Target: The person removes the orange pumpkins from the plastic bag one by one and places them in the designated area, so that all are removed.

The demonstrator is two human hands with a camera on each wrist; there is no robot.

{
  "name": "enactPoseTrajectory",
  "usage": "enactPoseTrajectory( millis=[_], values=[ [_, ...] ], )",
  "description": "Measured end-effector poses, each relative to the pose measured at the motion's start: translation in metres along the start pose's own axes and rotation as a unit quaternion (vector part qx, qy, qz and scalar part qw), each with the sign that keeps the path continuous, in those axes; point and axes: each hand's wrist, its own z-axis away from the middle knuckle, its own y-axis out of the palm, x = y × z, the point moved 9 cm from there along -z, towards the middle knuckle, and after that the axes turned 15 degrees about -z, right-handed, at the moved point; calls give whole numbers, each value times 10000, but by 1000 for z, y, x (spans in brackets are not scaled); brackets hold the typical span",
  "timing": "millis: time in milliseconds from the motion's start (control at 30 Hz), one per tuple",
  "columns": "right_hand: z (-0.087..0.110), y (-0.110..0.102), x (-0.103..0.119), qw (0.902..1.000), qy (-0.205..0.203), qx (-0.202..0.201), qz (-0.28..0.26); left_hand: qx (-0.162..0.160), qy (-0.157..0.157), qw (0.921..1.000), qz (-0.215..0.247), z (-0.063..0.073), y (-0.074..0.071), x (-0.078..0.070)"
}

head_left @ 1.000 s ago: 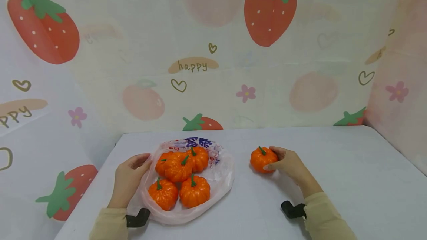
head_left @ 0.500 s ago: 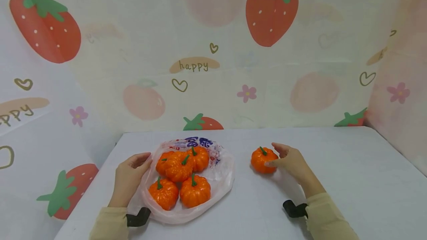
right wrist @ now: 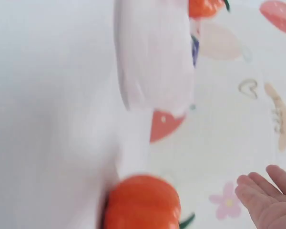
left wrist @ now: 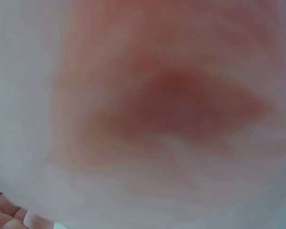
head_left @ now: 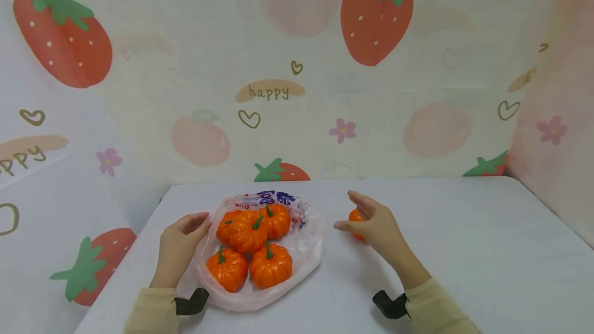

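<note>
Several small orange pumpkins (head_left: 271, 267) with green stems lie in an opened, rolled-down white plastic bag (head_left: 306, 262). At the bag's left rim my left hand (head_left: 178, 246) holds the edge between thumb and curled fingers; the left wrist view is mostly the blurred bag wall (left wrist: 171, 191). One more pumpkin (right wrist: 143, 205) rests on the table right of the bag. My right hand (head_left: 378, 228) is in front of it in the head view and hides most of it. Thumb and fingers are spread, holding nothing, and the right wrist view shows the hand (right wrist: 271, 202) apart from the pumpkin.
A white table (head_left: 464, 251) carries the bag and the loose pumpkin. Behind and beside it hangs a pale cloth (head_left: 325, 86) printed with strawberries, hearts and flowers. Black wrist mounts (head_left: 390, 305) stick out from both sleeves.
My right hand has let go of the loose pumpkin and moved left, passing in front of it. The pumpkin stays where it was. My left hand and the bag have not moved.
</note>
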Motion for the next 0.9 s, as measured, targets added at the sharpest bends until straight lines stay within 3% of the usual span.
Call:
enactPoseTrajectory(
  millis=[133, 567, 900],
  values=[
    [-3, 34, -6, 9992, -191, 334, 130, -14, -62, 10000, 26, 1, -3, 2],
    [-15, 121, -14, 9903, -264, 1366, -41, -215, 283, 9993, -131, -5, -5, -2],
    [-22, 150, -18, 9898, -234, 1342, 423, -165, 157, 9997, -55, -7, 3, 7]
  ],
)
